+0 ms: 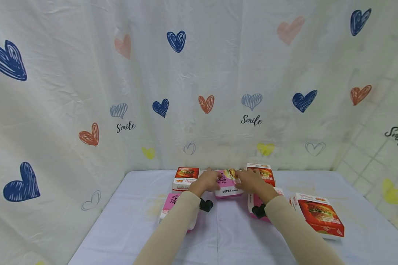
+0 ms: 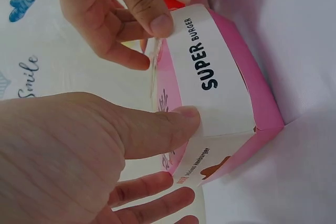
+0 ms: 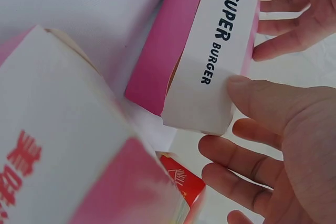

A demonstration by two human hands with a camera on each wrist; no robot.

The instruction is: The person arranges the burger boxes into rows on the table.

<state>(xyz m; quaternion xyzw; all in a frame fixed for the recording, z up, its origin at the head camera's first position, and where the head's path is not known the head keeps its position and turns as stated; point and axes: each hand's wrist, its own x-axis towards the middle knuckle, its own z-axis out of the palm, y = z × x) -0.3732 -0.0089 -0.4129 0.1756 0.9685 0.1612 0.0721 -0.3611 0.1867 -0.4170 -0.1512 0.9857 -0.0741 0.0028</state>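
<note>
A pink-and-white burger box [image 1: 227,191] marked "SUPER BURGER" stands on the table's far side, between both hands. My left hand [image 1: 205,181] grips its left end; in the left wrist view the thumb [image 2: 176,127] lies on the white front flap and the fingers spread by the side. At the right end my right hand [image 1: 256,182] holds the box, its thumb [image 3: 249,90] at the upper edge and its fingertips [image 3: 215,145] against the end wall. The box's lower part is pink, with its lid down.
Red burger boxes stand at back left [image 1: 185,179], back right [image 1: 268,175] and farther right [image 1: 321,213]. One pink box [image 1: 169,203] sits partly behind the left forearm, another [image 1: 254,200] beneath the right wrist. A heart-printed curtain [image 1: 202,73] hangs behind the white-covered table [image 1: 232,243].
</note>
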